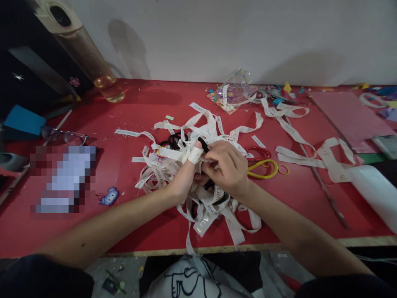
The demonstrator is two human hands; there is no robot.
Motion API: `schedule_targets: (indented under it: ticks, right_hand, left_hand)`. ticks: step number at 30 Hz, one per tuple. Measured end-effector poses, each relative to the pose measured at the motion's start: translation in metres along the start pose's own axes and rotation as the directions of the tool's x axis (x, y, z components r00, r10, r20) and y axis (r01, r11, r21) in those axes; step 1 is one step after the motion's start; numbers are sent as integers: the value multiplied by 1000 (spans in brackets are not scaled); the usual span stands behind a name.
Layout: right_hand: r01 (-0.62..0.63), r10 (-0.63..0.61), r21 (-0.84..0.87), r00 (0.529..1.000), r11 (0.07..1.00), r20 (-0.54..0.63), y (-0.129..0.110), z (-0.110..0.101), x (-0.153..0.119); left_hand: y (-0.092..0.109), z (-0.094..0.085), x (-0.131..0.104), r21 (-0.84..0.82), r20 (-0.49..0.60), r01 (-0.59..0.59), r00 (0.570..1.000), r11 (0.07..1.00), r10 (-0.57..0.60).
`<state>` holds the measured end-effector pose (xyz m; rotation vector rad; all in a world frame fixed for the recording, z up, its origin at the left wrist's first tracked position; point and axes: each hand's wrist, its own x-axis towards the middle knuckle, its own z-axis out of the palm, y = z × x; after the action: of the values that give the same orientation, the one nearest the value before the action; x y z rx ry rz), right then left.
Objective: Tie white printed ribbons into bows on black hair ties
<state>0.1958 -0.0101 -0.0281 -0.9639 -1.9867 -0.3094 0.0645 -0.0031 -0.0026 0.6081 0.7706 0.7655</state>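
My left hand [186,174] is closed over a heap of white printed ribbons [161,176], with a white band around its thumb. A black hair tie [203,145] sits at the tip of that thumb, held between both hands. My right hand [229,167] pinches in against the left one, its fingertips partly hidden. More black hair ties [176,140] lie among the ribbons. Just right of my right hand are scissors with yellow handles [263,169].
A tall clear bottle [108,85] stands at the back left. Glasses [74,138], a blurred phone-like object [66,180] and a small purple trinket [109,196] lie to the left. A plastic packet [232,93], loose ribbon [294,130], a stick [328,198] and a white roll [375,194] are rightward.
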Motion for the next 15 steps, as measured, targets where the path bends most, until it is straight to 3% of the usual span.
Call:
schedule_targets:
  ticks: [3, 7, 15]
  right_hand:
    - [8, -9, -28, 1000, 1000, -18, 0, 0, 2]
    - [27, -28, -53, 999, 998, -17, 1, -2, 6]
    - [-42, 41, 91, 999, 995, 22, -3, -6, 5]
  left_hand:
    - [-2, 1, 0, -10, -24, -19, 1000, 1000, 19]
    - [-5, -1, 2, -20, 23, -33, 999, 999, 34]
    - [-7, -6, 2, -38, 15, -29, 999, 999, 29]
